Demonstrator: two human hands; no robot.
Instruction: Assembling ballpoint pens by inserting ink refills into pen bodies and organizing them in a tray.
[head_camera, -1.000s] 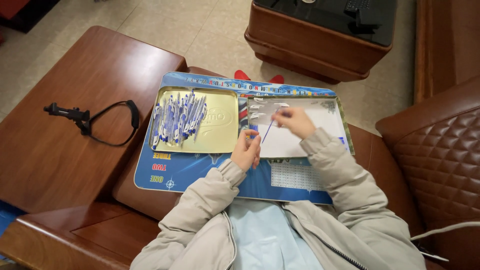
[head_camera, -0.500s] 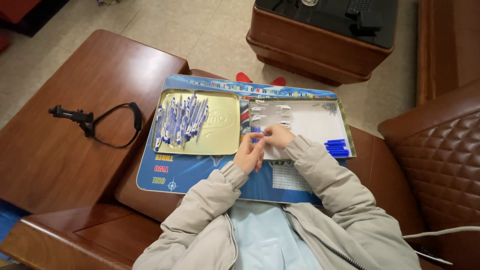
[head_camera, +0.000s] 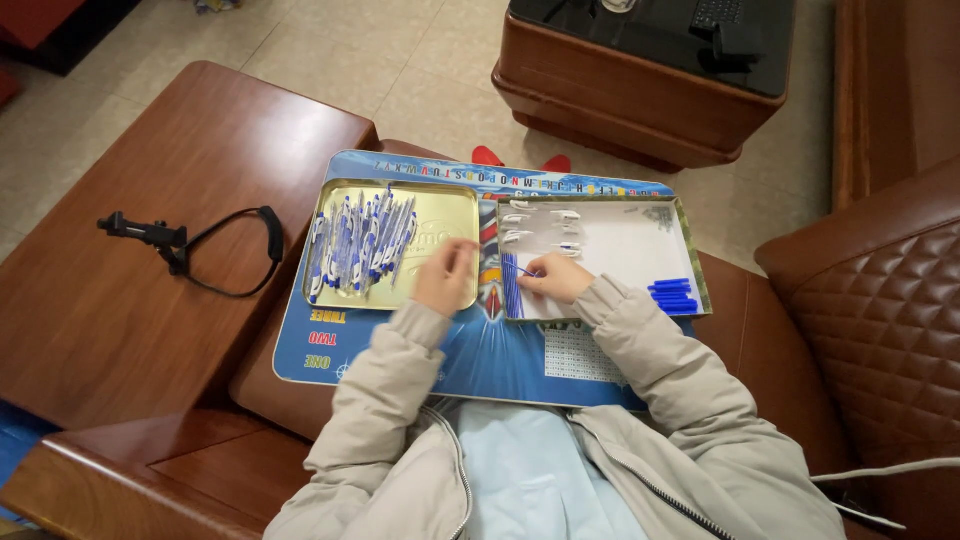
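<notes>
Blue board (head_camera: 480, 360) on lap, left hand (head_camera: 445, 277) loosely curled, empty, over gold tray (head_camera: 450, 205) beside pens (head_camera: 360, 245), right hand (head_camera: 555, 278) pinching blue refill (head_camera: 527, 272) in white tray (head_camera: 630, 245)

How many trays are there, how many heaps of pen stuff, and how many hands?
Trays: 2, a gold tray and a white tray
Heaps of pen parts: 4, the pen pile, white caps, thin blue refills, blue pieces
Hands: 2, left hand, right hand
Total: 8
</notes>
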